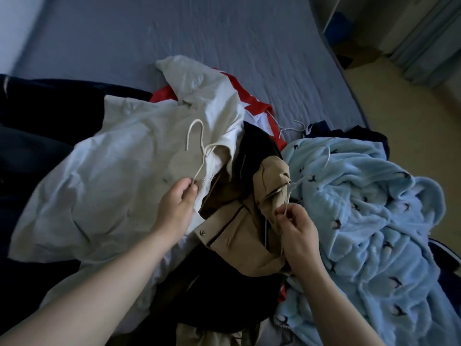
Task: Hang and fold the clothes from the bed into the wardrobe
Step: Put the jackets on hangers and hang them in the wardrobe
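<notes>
1. White wire hanger (206, 153) is lying across a pale grey shirt (112, 176) on top of the clothes pile. The left hand (178, 206) is pinching its lower arm between thumb and fingertips.
2. The right hand (296, 231) is pinching the thin wire of a second white hanger (292, 186) between thumb and forefinger, right against a khaki garment (239, 226).
3. The khaki garment is sitting mid-pile over a black garment (224, 290). A metal snap (202, 233) is showing on it, with any marking too small to read.
4. A light-blue fleece (361, 208) printed with small dark figures is bunching up at the right, touching the khaki.
5. A red-and-white garment (257, 103) is peeking out behind the shirt, and a third hanger (294, 128) is lying just beside it.
6. Everything is resting on a blue-grey bed sheet (199, 33).
</notes>
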